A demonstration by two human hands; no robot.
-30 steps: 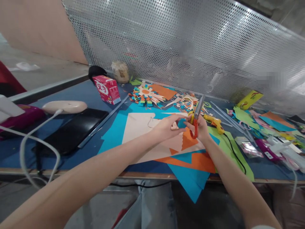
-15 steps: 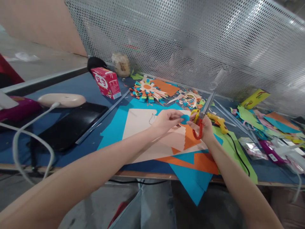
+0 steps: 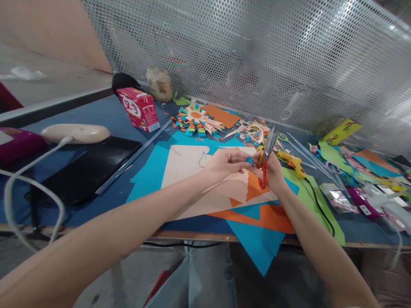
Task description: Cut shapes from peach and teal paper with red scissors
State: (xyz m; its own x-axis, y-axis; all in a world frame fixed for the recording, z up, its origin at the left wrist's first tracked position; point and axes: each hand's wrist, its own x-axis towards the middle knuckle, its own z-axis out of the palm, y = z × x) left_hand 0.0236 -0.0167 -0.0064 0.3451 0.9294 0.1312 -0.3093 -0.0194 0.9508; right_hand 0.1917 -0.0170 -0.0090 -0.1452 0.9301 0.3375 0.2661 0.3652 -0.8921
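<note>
Between the fingertips of my left hand (image 3: 228, 161) is a small blue paper piece (image 3: 249, 160), mostly covered by fingers. My right hand (image 3: 272, 167) holds scissors (image 3: 269, 147) with red and yellow handles, their blades pointing up and away. Its fingertips touch the blue piece too. Both hands are over a pale pink sheet (image 3: 184, 164), which lies on blue paper (image 3: 149, 171) with orange paper (image 3: 276, 217) at its right. A dark thread lies on the pink sheet beside my left wrist.
Behind the hands are a layered paper flower (image 3: 196, 116) and paper scraps (image 3: 253, 130). A yellow glue gun (image 3: 292, 163) lies right, on green paper (image 3: 316, 201). At left are a red box (image 3: 138, 109), a black tablet-like object (image 3: 93, 169) and a white cable (image 3: 35, 180).
The right hand has turned, so the scissors stand more upright. More of the blue piece is now hidden between the fingers, and the hands are closer together. The camera view has shifted slightly.
</note>
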